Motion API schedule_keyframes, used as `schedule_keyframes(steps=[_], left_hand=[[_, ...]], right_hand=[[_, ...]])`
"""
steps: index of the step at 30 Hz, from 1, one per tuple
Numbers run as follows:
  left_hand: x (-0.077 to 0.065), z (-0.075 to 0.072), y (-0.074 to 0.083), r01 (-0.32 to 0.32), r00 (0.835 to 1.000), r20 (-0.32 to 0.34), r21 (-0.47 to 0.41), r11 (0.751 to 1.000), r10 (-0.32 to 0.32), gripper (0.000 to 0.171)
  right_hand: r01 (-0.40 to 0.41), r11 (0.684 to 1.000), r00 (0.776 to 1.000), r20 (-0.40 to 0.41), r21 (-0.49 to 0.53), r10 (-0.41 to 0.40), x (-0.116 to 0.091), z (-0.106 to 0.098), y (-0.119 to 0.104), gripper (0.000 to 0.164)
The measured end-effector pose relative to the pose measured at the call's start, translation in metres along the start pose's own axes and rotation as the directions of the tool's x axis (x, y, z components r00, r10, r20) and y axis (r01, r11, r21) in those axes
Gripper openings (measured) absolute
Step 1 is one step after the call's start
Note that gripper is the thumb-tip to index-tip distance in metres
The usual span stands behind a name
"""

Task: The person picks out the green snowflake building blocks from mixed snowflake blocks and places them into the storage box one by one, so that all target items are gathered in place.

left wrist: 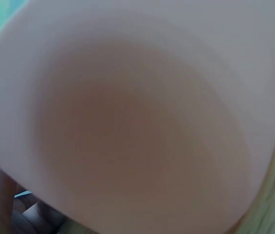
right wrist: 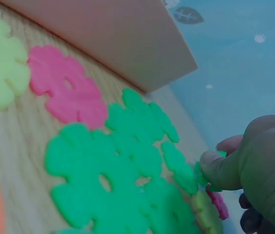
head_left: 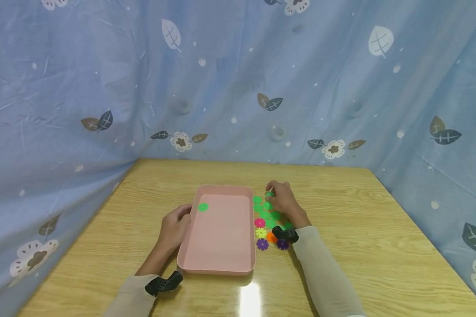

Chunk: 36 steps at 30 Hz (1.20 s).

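A pink tray (head_left: 222, 235) lies lengthwise on the table, with one green notched building disc (head_left: 203, 207) inside near its far left corner. My left hand (head_left: 175, 226) holds the tray's left wall, thumb at the rim and fingers along the outside. In the left wrist view the tray (left wrist: 127, 122) fills nearly everything, blurred. Beyond the tray's right side, my right hand (head_left: 283, 199) pinches a green notched disc (right wrist: 216, 181) between thumb and finger, at the far end of a cluster of flat green discs (right wrist: 98, 180).
Nearer along the tray's right side lie a pink disc (head_left: 259, 223), a yellow disc (head_left: 261, 233), an orange disc (head_left: 271, 237) and purple discs (head_left: 262, 244). The right wrist strap overhangs some of them. A blue patterned curtain (head_left: 230, 88) stands behind the wooden table (head_left: 361, 246).
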State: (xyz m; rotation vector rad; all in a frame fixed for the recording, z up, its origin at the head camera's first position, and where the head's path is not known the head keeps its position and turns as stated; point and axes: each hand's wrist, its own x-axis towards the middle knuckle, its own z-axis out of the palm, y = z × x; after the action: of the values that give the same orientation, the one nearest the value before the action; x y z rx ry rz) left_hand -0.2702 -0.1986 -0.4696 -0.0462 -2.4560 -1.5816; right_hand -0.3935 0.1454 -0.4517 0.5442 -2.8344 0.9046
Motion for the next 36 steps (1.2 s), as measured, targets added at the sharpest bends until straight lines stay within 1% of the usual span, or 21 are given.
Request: schedule_keyframes(steps=[3, 6, 11, 17, 21, 24, 29, 36], left_hand=[[0.000, -0.001, 0.000, 0.001, 1.000, -0.005, 0.009, 1.000, 0.000, 0.044], [0.001, -0.001, 0.001, -0.008, 1.000, -0.002, 0.010, 1.000, 0.008, 0.044], [0.002, 0.000, 0.003, -0.021, 1.000, 0.006, 0.003, 1.000, 0.021, 0.043], [0.003, 0.001, 0.005, -0.023, 1.000, 0.010, 0.004, 1.000, 0.023, 0.044], [0.003, 0.002, 0.005, -0.022, 1.000, 0.001, 0.013, 1.000, 0.022, 0.044], [0.002, 0.002, 0.004, -0.021, 1.000, -0.009, 0.021, 1.000, 0.022, 0.044], [0.001, 0.002, 0.003, -0.027, 0.999, -0.024, 0.031, 0.999, 0.028, 0.043], [-0.003, 0.003, 0.002, -0.038, 0.999, -0.031, 0.040, 0.998, 0.040, 0.043]], right_hand=[[0.016, 0.999, 1.000, -0.011, 0.036, -0.015, 0.000, -0.001, -0.001, 0.017], [0.031, 0.998, 0.999, -0.043, 0.063, -0.029, 0.000, -0.003, -0.007, 0.016], [0.028, 0.991, 0.995, -0.103, 0.127, -0.015, 0.002, -0.009, -0.021, 0.018], [0.057, 0.973, 0.986, -0.166, 0.222, -0.019, 0.004, -0.017, -0.042, 0.016], [0.082, 0.958, 0.980, -0.198, 0.274, -0.027, 0.004, -0.020, -0.052, 0.016], [0.088, 0.942, 0.982, -0.188, 0.322, -0.027, 0.004, -0.020, -0.058, 0.018], [0.058, 0.913, 0.990, -0.139, 0.403, -0.002, 0.004, -0.016, -0.067, 0.022], [0.058, 0.895, 0.994, -0.107, 0.443, -0.012, 0.007, -0.002, -0.083, 0.022]])
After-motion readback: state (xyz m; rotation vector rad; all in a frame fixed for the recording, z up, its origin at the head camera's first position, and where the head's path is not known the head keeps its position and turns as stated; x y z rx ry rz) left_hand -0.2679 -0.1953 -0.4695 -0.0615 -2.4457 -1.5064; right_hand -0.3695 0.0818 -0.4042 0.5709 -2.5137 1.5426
